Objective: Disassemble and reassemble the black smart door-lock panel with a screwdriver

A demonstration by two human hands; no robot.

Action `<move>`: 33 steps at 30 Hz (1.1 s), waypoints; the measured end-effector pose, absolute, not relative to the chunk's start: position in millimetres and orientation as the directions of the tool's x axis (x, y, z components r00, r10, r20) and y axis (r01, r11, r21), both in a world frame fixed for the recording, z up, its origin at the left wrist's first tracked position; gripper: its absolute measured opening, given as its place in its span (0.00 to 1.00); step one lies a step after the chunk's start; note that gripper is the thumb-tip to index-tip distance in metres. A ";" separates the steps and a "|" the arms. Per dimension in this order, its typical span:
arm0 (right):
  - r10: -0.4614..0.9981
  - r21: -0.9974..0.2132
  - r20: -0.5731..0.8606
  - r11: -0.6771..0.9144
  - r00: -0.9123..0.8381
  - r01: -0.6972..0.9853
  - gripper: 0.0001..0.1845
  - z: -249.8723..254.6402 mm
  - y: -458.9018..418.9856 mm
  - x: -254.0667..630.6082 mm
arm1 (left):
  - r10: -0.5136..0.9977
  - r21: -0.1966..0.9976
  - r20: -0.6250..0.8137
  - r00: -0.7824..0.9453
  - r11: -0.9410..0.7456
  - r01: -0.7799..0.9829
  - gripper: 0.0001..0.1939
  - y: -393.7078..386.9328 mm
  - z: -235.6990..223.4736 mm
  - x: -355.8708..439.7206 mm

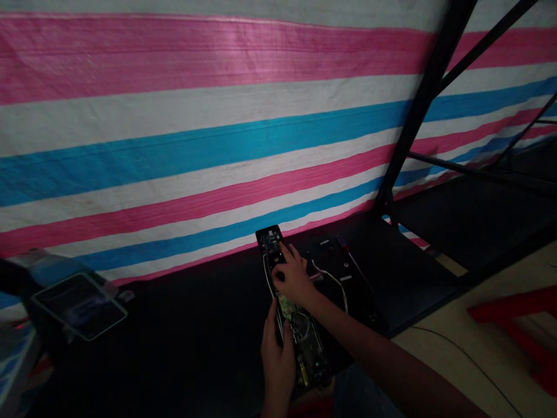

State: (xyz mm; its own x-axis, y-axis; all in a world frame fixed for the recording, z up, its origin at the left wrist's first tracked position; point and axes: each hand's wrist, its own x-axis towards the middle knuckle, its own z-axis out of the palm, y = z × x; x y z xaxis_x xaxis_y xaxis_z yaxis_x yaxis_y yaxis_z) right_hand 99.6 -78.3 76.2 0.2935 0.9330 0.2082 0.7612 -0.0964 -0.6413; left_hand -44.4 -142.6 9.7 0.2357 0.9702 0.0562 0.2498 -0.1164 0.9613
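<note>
A long, narrow black device casing (324,348) lies open on the dark table, with circuit boards and wires showing inside. My left hand (277,357) holds its left edge near the lower half, fingers along the outside and thumb on the inner side. Over the upper half is my right hand (293,278), its thumb and a finger curled together, another finger stretched toward the blue circuit board (271,241) at the far end. Whatever sits in that pinch is hidden. A white cable (267,270) runs along the casing's left side. Low in the casing is a yellow cylindrical piece (303,371).
Right of the casing lie a flat black panel (333,252), a loose white wire (342,281) and a thin tool with a purple handle (342,241). A light-rimmed tablet (80,305) leans at left. Behind are a striped sheet (195,162) and black frame (409,128); a red stool (517,305) stands right.
</note>
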 end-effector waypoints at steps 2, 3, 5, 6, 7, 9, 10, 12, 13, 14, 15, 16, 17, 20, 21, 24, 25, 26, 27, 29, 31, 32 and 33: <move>0.937 -0.626 0.210 -0.089 0.277 0.775 0.05 76.6 -79.5 99.3 | 0.971 0.962 0.066 0.229 -0.123 0.245 0.26 -142.2 9.8 -44.0; 0.940 -0.620 0.207 -0.089 0.273 0.779 0.05 76.9 -79.8 99.1 | 0.971 0.962 0.069 0.227 -0.125 0.244 0.25 -142.0 9.8 -43.8; 0.943 -0.611 0.195 -0.099 0.271 0.786 0.05 77.8 -80.1 98.3 | 0.972 0.961 0.072 0.224 -0.128 0.245 0.25 -141.6 9.7 -43.3; 0.943 -0.605 0.191 -0.105 0.272 0.789 0.05 78.5 -80.1 97.8 | 0.972 0.961 0.072 0.224 -0.128 0.245 0.25 -141.6 9.6 -43.2; 0.944 -0.599 0.189 -0.109 0.272 0.794 0.06 79.2 -80.1 97.3 | 0.972 0.962 0.072 0.223 -0.127 0.243 0.25 -141.7 9.6 -43.1; 0.944 -0.586 0.193 -0.108 0.268 0.803 0.09 80.7 -80.2 96.5 | 0.972 0.963 0.070 0.224 -0.124 0.239 0.26 -142.0 9.8 -43.2; 0.944 -0.584 0.194 -0.106 0.265 0.805 0.10 81.3 -80.3 96.3 | 0.971 0.964 0.067 0.228 -0.122 0.237 0.26 -142.2 10.0 -43.3; 0.946 -0.595 0.187 -0.106 0.266 0.797 0.11 82.1 -80.7 96.7 | 0.970 0.965 0.064 0.233 -0.120 0.233 0.26 -142.4 10.5 -43.6; 0.946 -0.606 0.181 -0.107 0.268 0.788 0.11 82.2 -80.9 97.2 | 0.970 0.966 0.062 0.235 -0.118 0.232 0.26 -142.4 10.9 -43.7; 0.947 -0.618 0.175 -0.108 0.270 0.779 0.11 82.0 -81.0 97.9 | 0.970 0.966 0.060 0.237 -0.117 0.231 0.26 -142.4 11.3 -43.8; 0.947 -0.630 0.169 -0.108 0.272 0.769 0.11 81.7 -81.0 98.7 | 0.970 0.966 0.058 0.237 -0.115 0.233 0.26 -142.3 11.7 -43.9; 0.948 -0.639 0.164 -0.108 0.272 0.762 0.11 81.1 -80.9 99.6 | 0.970 0.965 0.057 0.237 -0.114 0.235 0.26 -142.2 12.1 -43.8; 0.949 -0.646 0.159 -0.108 0.272 0.756 0.12 80.5 -80.7 100.4 | 0.970 0.964 0.054 0.237 -0.112 0.240 0.26 -142.0 12.4 -43.8; 0.953 -0.658 0.139 -0.115 0.270 0.744 0.12 78.5 -79.5 102.6 | 0.972 0.963 0.047 0.230 -0.106 0.248 0.26 -141.8 12.9 -43.5; 0.954 -0.661 0.132 -0.117 0.268 0.742 0.12 77.9 -79.0 103.1 | 0.972 0.964 0.049 0.228 -0.106 0.245 0.26 -141.8 13.0 -43.3; 0.959 -0.664 0.121 -0.114 0.256 0.739 0.11 76.8 -77.7 104.1 | 0.973 0.967 0.062 0.223 -0.114 0.229 0.26 -141.9 13.4 -43.2; 0.960 -0.664 0.121 -0.111 0.253 0.739 0.11 76.6 -77.4 104.3 | 0.973 0.968 0.061 0.222 -0.113 0.226 0.26 -142.0 13.6 -43.2; 0.960 -0.664 0.123 -0.108 0.250 0.740 0.11 76.3 -77.0 104.5 | 0.974 0.968 0.058 0.219 -0.109 0.226 0.26 -142.1 13.8 -43.2; 0.961 -0.662 0.123 -0.107 0.249 0.742 0.11 76.1 -76.7 104.7 | 0.975 0.968 0.056 0.217 -0.106 0.228 0.26 -142.1 14.0 -43.2; 0.962 -0.659 0.121 -0.106 0.244 0.744 0.11 75.5 -76.1 105.0 | 0.975 0.966 0.053 0.214 -0.104 0.235 0.26 -142.2 14.4 -43.3; 0.963 -0.659 0.124 -0.101 0.240 0.746 0.10 74.8 -75.5 105.4 | 0.976 0.964 0.051 0.214 -0.104 0.243 0.25 -142.2 14.4 -43.4; 0.962 -0.661 0.128 -0.098 0.240 0.744 0.10 74.4 -75.1 105.6 | 0.975 0.964 0.048 0.216 -0.102 0.246 0.25 -142.2 14.3 -43.4; 0.961 -0.667 0.130 -0.097 0.244 0.739 0.10 74.0 -74.7 105.9 | 0.975 0.963 0.045 0.220 -0.100 0.248 0.26 -142.2 14.1 -43.5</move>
